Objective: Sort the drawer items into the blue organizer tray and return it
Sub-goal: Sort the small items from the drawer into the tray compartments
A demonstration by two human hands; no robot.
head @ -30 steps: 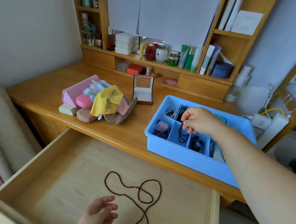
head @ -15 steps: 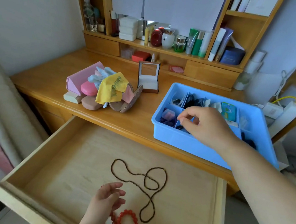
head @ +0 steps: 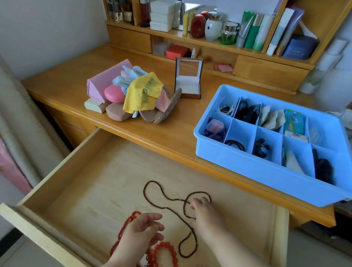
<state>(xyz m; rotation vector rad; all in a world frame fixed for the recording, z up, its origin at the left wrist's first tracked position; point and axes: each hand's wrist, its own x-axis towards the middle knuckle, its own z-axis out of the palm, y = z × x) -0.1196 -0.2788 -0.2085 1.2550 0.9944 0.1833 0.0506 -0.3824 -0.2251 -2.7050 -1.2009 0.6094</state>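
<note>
Lying in loose loops on the floor of the open drawer, the dark bead necklace runs its long way from the far middle of the drawer toward the near right, its last loop closest to the person. The right hand sits on its far loop with fingers curled down onto the beads — whether it has pinched the strand yet I cannot tell. That looks the sensible place to lift from, since the rest should trail free. The left hand hovers relaxed and open over the red bead bracelets (holding nothing that shows), probably readying the next pick. Up on the desk the blue organizer tray waits near the front edge — within easy reach, compartments largely filled.
</note>
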